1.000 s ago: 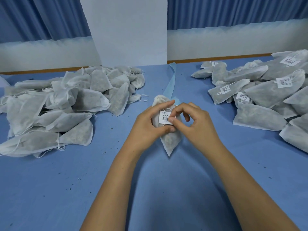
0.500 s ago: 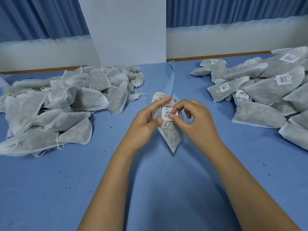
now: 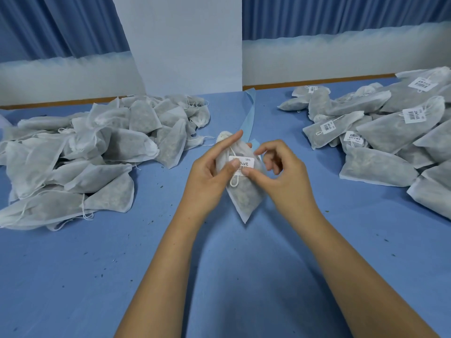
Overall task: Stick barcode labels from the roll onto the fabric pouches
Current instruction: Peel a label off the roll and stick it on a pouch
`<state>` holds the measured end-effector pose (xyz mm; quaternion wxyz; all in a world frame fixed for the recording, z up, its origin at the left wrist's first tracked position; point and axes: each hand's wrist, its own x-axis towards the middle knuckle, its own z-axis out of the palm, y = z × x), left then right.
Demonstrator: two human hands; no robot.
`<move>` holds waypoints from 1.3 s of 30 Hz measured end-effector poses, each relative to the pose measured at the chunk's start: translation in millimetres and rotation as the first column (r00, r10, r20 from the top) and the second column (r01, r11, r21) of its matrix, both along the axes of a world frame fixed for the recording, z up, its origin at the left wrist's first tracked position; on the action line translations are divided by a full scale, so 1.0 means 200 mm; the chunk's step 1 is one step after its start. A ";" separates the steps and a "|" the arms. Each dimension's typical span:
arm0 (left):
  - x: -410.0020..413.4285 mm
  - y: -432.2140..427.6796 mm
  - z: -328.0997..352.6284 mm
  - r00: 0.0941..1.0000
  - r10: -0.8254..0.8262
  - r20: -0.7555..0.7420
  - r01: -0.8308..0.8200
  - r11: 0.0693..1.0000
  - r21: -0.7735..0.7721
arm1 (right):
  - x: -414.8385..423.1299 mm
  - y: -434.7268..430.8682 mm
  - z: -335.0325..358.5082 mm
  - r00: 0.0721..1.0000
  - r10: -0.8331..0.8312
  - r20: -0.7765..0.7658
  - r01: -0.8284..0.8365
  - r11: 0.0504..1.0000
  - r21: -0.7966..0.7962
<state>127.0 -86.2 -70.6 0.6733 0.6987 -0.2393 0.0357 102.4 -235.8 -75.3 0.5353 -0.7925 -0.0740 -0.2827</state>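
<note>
Pouch (image 3: 244, 201) | left hand (image 3: 207, 176) grips | thumb part-covers label (image 3: 246, 162) | print illegible

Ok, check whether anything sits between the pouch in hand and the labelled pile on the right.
Nothing visible does. Only bare table separates the pouch, held in the left hand, from the labelled pile. The right hand, thumb on the label, is on that side of the pouch.
</note>
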 end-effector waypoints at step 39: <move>0.02 -0.15 -0.02 0.968 0.160 -0.195 -0.178 0.981 -0.078 | -0.08 -0.14 -0.03 0.916 0.232 -0.326 -0.152 0.955 0.254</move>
